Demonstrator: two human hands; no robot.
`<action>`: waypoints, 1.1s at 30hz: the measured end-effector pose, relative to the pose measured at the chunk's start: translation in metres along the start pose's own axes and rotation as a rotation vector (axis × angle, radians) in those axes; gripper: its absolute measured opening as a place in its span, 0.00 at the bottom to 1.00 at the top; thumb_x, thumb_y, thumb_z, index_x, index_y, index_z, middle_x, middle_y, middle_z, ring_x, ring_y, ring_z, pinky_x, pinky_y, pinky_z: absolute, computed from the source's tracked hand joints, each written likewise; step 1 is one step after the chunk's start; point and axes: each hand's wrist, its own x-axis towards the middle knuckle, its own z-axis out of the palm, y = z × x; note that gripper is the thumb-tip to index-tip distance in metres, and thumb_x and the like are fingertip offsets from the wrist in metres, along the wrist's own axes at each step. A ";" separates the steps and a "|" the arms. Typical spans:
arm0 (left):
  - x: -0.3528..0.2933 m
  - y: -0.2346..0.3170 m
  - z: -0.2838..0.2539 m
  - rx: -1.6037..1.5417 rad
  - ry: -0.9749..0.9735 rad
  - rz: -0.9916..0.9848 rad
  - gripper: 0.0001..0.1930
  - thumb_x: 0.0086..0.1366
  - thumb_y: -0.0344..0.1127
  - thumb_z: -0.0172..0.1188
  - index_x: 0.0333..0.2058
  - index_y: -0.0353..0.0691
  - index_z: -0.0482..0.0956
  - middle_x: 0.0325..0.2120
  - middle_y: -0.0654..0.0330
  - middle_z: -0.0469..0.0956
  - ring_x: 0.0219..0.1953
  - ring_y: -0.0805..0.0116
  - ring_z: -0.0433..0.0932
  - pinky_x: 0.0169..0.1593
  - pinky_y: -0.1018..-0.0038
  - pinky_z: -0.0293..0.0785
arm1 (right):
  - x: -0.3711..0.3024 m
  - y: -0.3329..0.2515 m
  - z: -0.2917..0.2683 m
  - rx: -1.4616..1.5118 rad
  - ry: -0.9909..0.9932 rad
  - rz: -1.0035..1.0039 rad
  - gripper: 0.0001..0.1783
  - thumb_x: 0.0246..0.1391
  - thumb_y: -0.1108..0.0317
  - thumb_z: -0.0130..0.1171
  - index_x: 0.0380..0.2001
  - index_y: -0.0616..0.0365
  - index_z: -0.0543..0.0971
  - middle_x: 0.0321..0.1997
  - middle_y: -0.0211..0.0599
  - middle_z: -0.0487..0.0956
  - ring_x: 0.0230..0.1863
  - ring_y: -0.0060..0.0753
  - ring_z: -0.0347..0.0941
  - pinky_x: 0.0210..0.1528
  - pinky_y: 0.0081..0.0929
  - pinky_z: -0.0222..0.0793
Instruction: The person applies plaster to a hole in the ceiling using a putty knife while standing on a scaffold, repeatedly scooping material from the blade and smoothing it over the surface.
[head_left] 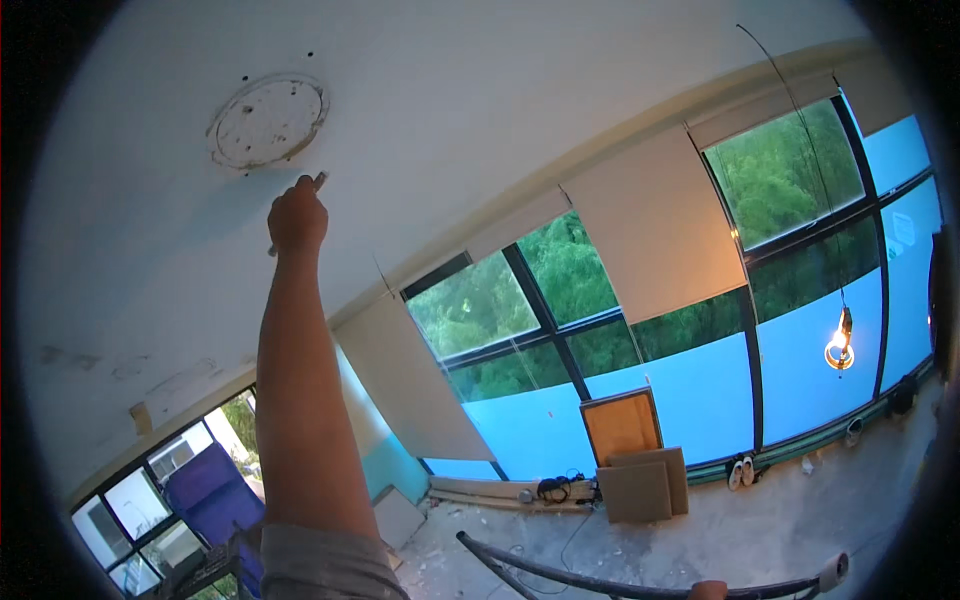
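Note:
My left hand is raised to the white ceiling at the end of a nearly straight arm. Its fingers are closed round a slim tool. One light end of the tool sticks out above the fist and the other shows below it; its exact kind is hidden. Just beyond the fist is a rough round patch with a cracked outline and several small dark holes round it. Low in the picture, my right hand is closed on a curved dark metal rail; only its top shows.
Tall windows with pale roller blinds line the right side. A lit bulb hangs on a wire there. Brown boards, cables and shoes lie along the dusty floor. Purple cloth hangs at lower left.

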 end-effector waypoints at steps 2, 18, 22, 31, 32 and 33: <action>-0.004 0.007 -0.006 -0.073 0.057 -0.035 0.10 0.60 0.37 0.44 0.34 0.42 0.73 0.29 0.49 0.77 0.34 0.48 0.76 0.37 0.57 0.72 | -0.014 -0.002 -0.003 -0.026 0.007 0.008 0.17 0.40 0.55 0.56 0.33 0.51 0.81 0.40 0.41 0.79 0.45 0.41 0.74 0.44 0.35 0.71; 0.049 -0.015 -0.081 0.024 0.209 0.138 0.17 0.56 0.33 0.48 0.46 0.42 0.72 0.37 0.49 0.76 0.40 0.49 0.75 0.44 0.59 0.71 | -0.008 -0.003 -0.003 -0.053 0.028 -0.044 0.16 0.43 0.58 0.53 0.34 0.53 0.81 0.41 0.41 0.78 0.45 0.41 0.74 0.44 0.35 0.71; 0.051 -0.018 -0.074 0.009 0.290 0.194 0.17 0.56 0.32 0.47 0.45 0.42 0.73 0.36 0.49 0.77 0.40 0.49 0.75 0.44 0.59 0.71 | 0.003 0.001 0.007 -0.086 0.016 -0.052 0.16 0.43 0.58 0.53 0.34 0.53 0.81 0.41 0.42 0.78 0.45 0.41 0.74 0.45 0.35 0.70; 0.061 0.004 -0.094 0.122 0.298 0.191 0.15 0.57 0.32 0.45 0.43 0.44 0.74 0.35 0.52 0.78 0.38 0.49 0.76 0.43 0.58 0.72 | -0.002 0.003 0.008 -0.011 -0.027 -0.003 0.21 0.40 0.53 0.58 0.35 0.54 0.80 0.41 0.43 0.78 0.45 0.43 0.74 0.46 0.35 0.70; 0.064 0.008 -0.097 0.133 0.196 0.149 0.15 0.58 0.32 0.45 0.43 0.43 0.74 0.36 0.52 0.77 0.39 0.49 0.76 0.43 0.59 0.71 | -0.001 0.005 0.010 -0.012 -0.015 0.003 0.21 0.40 0.52 0.58 0.35 0.54 0.80 0.41 0.43 0.78 0.45 0.43 0.74 0.46 0.35 0.70; 0.066 0.014 -0.100 0.144 0.094 0.108 0.15 0.58 0.32 0.45 0.43 0.42 0.74 0.37 0.53 0.77 0.40 0.49 0.75 0.44 0.59 0.71 | 0.000 0.006 0.012 -0.012 -0.002 0.011 0.21 0.40 0.52 0.58 0.35 0.54 0.80 0.41 0.43 0.78 0.46 0.43 0.74 0.46 0.35 0.70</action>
